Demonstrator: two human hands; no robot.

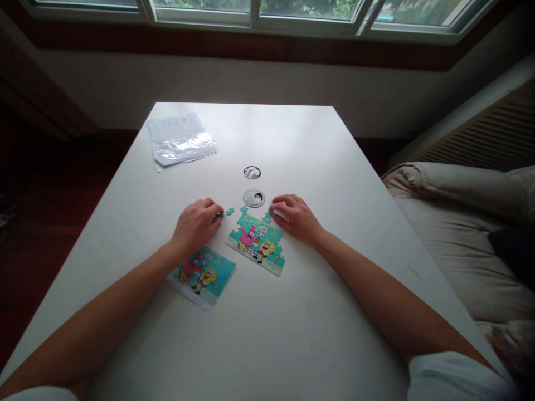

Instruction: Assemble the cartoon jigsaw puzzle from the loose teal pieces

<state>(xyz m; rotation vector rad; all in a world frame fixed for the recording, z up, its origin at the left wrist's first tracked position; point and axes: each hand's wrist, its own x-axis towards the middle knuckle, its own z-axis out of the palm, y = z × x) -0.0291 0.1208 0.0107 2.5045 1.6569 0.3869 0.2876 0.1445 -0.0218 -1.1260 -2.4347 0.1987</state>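
A partly assembled cartoon jigsaw puzzle (pixel 256 240) lies on the white table, its upper and right edges jagged. At its upper left, my left hand (pixel 197 224) is closed, fingers pinched on a small teal puzzle piece (pixel 220 215) that they partly cover. My right hand (pixel 296 218) rests at the puzzle's upper right, thumb and forefinger closed at a teal puzzle piece (pixel 268 215) by the top edge. Two loose pieces, one a teal piece (pixel 230 211) and the other a green piece (pixel 244 209), lie between the hands. Below my left forearm is a reference picture (pixel 209 275), partly hidden.
Papers in a clear plastic sleeve (pixel 181 139) lie at the table's far left. Two round openings sit mid-table, a far hole (pixel 252 172) and a grey cable grommet (pixel 253 197). A cushioned sofa (pixel 434 239) stands on the right, windows (pixel 309 8) beyond.
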